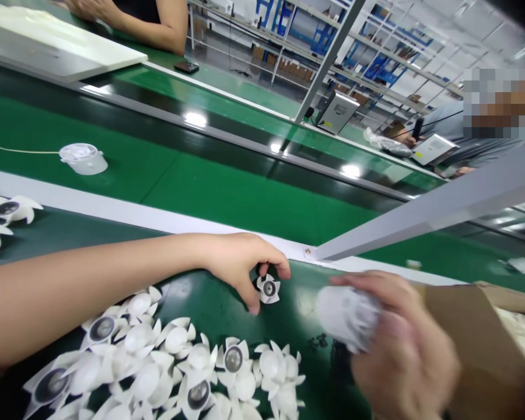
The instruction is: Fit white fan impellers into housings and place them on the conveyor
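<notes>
My left hand point(245, 265) reaches over the green bench with thumb and forefinger apart. A small white fan wheel point(269, 289) with a dark round hub lies between those fingertips; the thumb and forefinger look clear of it, and the other fingers are partly hidden behind. My right hand point(402, 344) is closed around a white, cup-shaped plastic housing point(347, 315), smeared by motion. Many more white fan wheels point(144, 379) lie heaped in front, some showing metal-lined hubs and others smooth domes.
A cardboard box point(468, 344) with white parts stands at right. Behind the white rail point(126, 216), a white housing with a wire point(84, 158) sits on the green conveyor belt point(201, 192). A slanted metal post point(420, 204) rises at right. Co-workers sit across the line.
</notes>
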Available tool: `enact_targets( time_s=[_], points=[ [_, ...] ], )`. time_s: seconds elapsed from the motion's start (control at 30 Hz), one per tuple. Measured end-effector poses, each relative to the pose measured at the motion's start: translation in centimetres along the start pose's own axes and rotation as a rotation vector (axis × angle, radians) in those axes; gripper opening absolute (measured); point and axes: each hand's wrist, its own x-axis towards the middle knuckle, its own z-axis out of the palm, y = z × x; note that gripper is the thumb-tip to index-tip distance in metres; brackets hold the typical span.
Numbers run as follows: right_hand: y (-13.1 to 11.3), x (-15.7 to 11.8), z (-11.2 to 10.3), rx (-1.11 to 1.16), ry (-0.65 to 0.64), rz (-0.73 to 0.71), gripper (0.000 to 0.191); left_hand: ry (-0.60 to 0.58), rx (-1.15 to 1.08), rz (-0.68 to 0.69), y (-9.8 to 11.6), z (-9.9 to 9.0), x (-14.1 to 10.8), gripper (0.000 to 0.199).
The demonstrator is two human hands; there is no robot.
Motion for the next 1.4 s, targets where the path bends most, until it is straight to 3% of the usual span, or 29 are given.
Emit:
enact_targets(
  time_s=[0.17,0.3,0.43,0.57,0.77,0.93,1.17,1.3,1.4],
  points=[
    [0.0,0.2,5.1,0.108,-0.206,0.027,0.026,0.009,-0.155,-0.058,0.1,-0.8,-0.4,0.1],
    [-0.4,0.4,6.3,0.106,-0.254,-0.007,0.024,0.006,-0.261,-0.117,-0.2,-1.1,-0.4,0.1],
    [-0.9,0.6,7.0,0.064,-0.295,-0.041,0.018,0.034,-0.217,-0.105,-0.4,-1.0,-0.1,0.092],
    [-0.5,0.8,7.4,-0.01,-0.346,-0.003,0.028,0.028,-0.203,-0.109,-0.6,-0.9,0.1,0.084],
    [-0.4,0.8,7.3,-0.2,-0.41,-0.03,0.043,-0.02,-0.13,-0.197,0.0,-1.2,0.2,0.088],
    [-0.2,0.8,7.5,-0.248,-0.462,-0.047,0.044,-0.006,-0.02,-0.264,0.9,-1.2,0.2,0.084],
    [-0.2,1.5,7.2,-0.263,-0.535,-0.045,0.044,0.02,-0.012,-0.299,0.8,-1.0,0.2,0.096],
    [-0.1,1.6,7.2,-0.262,-0.545,-0.083,0.043,0.045,0.01,-0.279,0.6,-1.4,-0.2,0.09],
    [0.6,1.9,7.4,-0.284,-0.484,-0.067,0.042,0.046,0.063,-0.369,1.6,-2.2,-0.9,0.08]
  ],
)
